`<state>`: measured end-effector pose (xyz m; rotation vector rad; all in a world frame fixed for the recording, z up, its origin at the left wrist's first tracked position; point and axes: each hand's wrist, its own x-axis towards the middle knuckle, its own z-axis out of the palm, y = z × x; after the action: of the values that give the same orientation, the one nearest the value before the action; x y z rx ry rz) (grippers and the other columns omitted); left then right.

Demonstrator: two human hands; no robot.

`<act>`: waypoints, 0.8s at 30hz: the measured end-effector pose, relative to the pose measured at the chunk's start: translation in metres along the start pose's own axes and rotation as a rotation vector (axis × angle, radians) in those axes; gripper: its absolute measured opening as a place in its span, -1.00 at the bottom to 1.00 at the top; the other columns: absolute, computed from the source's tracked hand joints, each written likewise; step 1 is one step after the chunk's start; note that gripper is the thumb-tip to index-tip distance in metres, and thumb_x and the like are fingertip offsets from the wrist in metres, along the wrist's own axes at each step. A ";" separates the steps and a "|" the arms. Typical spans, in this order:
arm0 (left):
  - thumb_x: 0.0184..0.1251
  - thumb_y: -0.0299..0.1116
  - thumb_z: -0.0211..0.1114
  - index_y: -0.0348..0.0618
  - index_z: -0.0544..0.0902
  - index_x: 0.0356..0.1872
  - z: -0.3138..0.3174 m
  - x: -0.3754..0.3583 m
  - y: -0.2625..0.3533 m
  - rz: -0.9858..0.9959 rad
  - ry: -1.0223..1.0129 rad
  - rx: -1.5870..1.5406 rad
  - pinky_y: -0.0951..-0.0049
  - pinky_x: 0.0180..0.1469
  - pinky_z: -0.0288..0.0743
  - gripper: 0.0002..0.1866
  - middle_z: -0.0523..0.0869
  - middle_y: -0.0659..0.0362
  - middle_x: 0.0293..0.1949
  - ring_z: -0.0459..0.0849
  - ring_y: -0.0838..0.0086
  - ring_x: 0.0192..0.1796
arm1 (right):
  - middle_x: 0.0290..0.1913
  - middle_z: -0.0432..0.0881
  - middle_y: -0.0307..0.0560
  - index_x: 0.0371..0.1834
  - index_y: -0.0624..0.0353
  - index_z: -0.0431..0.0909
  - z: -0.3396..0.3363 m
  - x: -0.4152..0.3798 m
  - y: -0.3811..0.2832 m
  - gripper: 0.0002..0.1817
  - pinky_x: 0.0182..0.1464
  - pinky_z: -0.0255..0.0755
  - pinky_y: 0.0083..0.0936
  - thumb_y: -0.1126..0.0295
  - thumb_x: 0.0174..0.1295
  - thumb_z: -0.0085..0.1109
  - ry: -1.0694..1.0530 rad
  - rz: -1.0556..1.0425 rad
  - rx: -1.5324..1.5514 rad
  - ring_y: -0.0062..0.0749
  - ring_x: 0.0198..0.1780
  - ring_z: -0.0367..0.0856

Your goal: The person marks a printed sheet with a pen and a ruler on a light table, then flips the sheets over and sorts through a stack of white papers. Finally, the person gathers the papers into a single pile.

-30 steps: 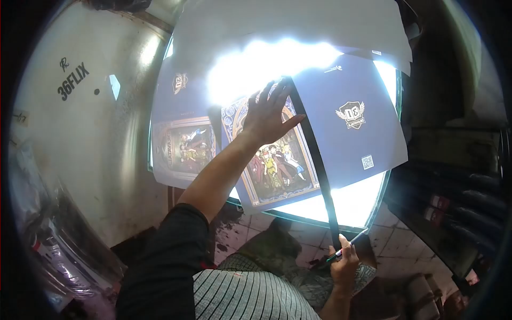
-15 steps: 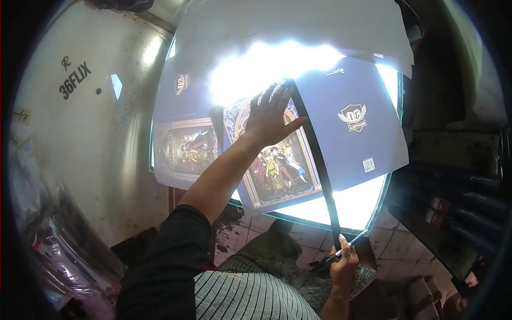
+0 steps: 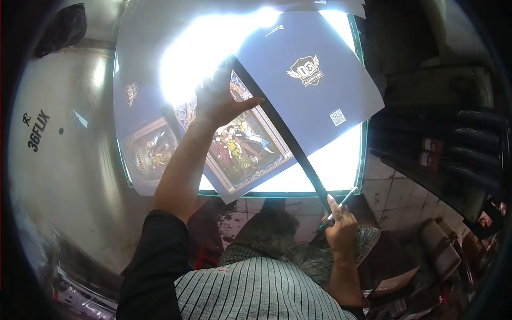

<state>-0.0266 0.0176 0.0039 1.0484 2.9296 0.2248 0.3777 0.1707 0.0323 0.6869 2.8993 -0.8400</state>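
Note:
A dark blue printed cover sheet point(image 3: 314, 106) with a winged crest and an illustrated panel lies tilted on a brightly lit glass table point(image 3: 341, 165). Across it runs a long black strip point(image 3: 282, 134), straight like a ruler, along the panel's right side. My left hand point(image 3: 220, 101) rests flat on the sheet, fingers stretched out and partly lost in glare, its thumb on the strip. Below the table's front edge my right hand point(image 3: 341, 226) grips the strip's lower end. A slim pen-shaped tool point(image 3: 349, 196) also sits in its fingers.
Another printed sheet point(image 3: 144, 141) lies under the left forearm. To the left stands a pale panel point(image 3: 64, 160) marked 36FLIX. Dark shiny rolls point(image 3: 453, 128) lie at the right, with cartons point(image 3: 440, 245) below on the tiled floor point(image 3: 384, 197).
The view has swung, so the table and sheets appear farther left and higher. Both hands keep their places along the strip.

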 end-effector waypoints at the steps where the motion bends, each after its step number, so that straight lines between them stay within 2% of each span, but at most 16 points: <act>1: -0.13 0.37 0.55 0.02 0.14 0.56 0.000 0.000 0.000 0.012 0.016 -0.029 -0.06 0.45 0.16 0.25 0.32 0.03 0.50 0.31 0.00 0.48 | -0.40 0.57 0.04 0.33 -0.02 0.53 0.001 0.000 0.001 -0.33 -0.32 0.52 -0.14 0.56 0.04 0.32 0.009 -0.009 -0.004 -0.01 -0.41 0.61; 12: -0.16 0.32 0.60 -0.01 0.13 0.56 -0.010 0.003 0.007 -0.041 -0.059 0.008 -0.09 0.43 0.22 0.27 0.32 0.01 0.49 0.31 -0.05 0.45 | -0.41 0.56 0.03 0.34 -0.02 0.53 0.000 0.003 0.002 -0.32 -0.32 0.54 -0.16 0.57 0.03 0.31 -0.021 0.000 -0.034 -0.01 -0.41 0.61; 14: -0.17 0.33 0.60 -0.04 0.12 0.56 -0.016 0.004 0.010 -0.047 -0.079 0.022 -0.08 0.43 0.22 0.28 0.31 0.00 0.49 0.30 -0.04 0.47 | -0.50 0.44 -0.07 0.35 -0.04 0.55 0.002 0.003 0.005 -0.37 -0.38 0.49 -0.24 0.52 0.13 0.29 -0.007 -0.028 -0.074 -0.11 -0.50 0.52; 17: -0.21 0.35 0.61 -0.11 0.10 0.56 -0.033 0.009 0.018 -0.075 -0.175 -0.058 -0.07 0.46 0.21 0.34 0.26 -0.04 0.51 0.25 0.00 0.51 | -0.44 0.54 -0.06 0.38 0.04 0.51 -0.016 0.005 -0.002 -0.42 -0.35 0.51 -0.29 0.46 0.24 0.29 -0.029 0.022 -0.058 -0.20 -0.44 0.60; 18: -0.23 0.37 0.60 -0.14 0.09 0.56 -0.037 0.011 0.022 -0.089 -0.234 -0.026 -0.07 0.48 0.18 0.36 0.22 -0.05 0.52 0.22 0.01 0.54 | -0.44 0.54 -0.06 0.38 0.04 0.51 -0.027 0.010 -0.006 -0.42 -0.35 0.51 -0.29 0.46 0.24 0.29 -0.031 0.012 -0.061 -0.20 -0.44 0.60; 19: -0.25 0.39 0.60 -0.17 0.08 0.56 -0.041 0.012 0.022 -0.104 -0.292 0.008 -0.08 0.50 0.16 0.39 0.19 -0.06 0.54 0.18 0.03 0.56 | -0.38 0.60 -0.04 0.38 0.10 0.50 -0.040 0.018 -0.010 -0.47 -0.32 0.53 -0.34 0.42 0.31 0.27 0.099 0.117 0.054 -0.26 -0.40 0.63; 20: -0.24 0.41 0.59 -0.15 0.00 0.58 -0.036 0.013 0.015 -0.099 -0.305 -0.068 -0.08 0.56 0.08 0.43 0.05 -0.07 0.58 0.04 0.02 0.60 | -0.32 0.66 -0.02 0.38 0.16 0.49 -0.047 0.025 -0.012 -0.50 -0.30 0.55 -0.38 0.38 0.37 0.24 0.227 0.221 0.172 -0.33 -0.37 0.66; 21: -0.24 0.41 0.59 -0.15 0.00 0.58 -0.031 0.011 0.012 -0.116 -0.293 -0.062 -0.08 0.56 0.08 0.43 0.05 -0.07 0.58 0.04 0.02 0.60 | -0.32 0.66 -0.02 0.38 0.16 0.49 -0.048 0.033 -0.003 -0.50 -0.30 0.55 -0.38 0.38 0.37 0.24 0.225 0.200 0.178 -0.33 -0.37 0.66; 23: -0.26 0.60 0.44 -0.07 -0.13 0.61 -0.029 0.014 0.009 -0.117 -0.351 -0.057 -0.37 0.55 -0.22 0.50 -0.10 -0.06 0.62 -0.28 -0.02 0.65 | -0.22 0.72 0.02 0.26 0.27 0.54 -0.046 0.066 0.018 -0.62 -0.25 0.58 -0.44 0.35 0.45 0.16 0.398 0.000 0.553 -0.43 -0.29 0.70; 24: -0.25 0.57 0.46 -0.07 -0.14 0.61 -0.038 0.016 0.015 -0.190 -0.416 -0.084 -0.38 0.55 -0.27 0.50 -0.11 -0.06 0.62 -0.30 -0.03 0.66 | -0.23 0.73 0.03 0.17 0.30 0.57 -0.050 0.101 0.001 -0.68 -0.23 0.59 -0.45 0.39 0.43 0.16 0.397 -0.023 0.521 -0.42 -0.28 0.71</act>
<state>-0.0322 0.0340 0.0440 0.6976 2.5934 0.1068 0.2904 0.2379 0.0577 0.9488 3.0301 -1.6671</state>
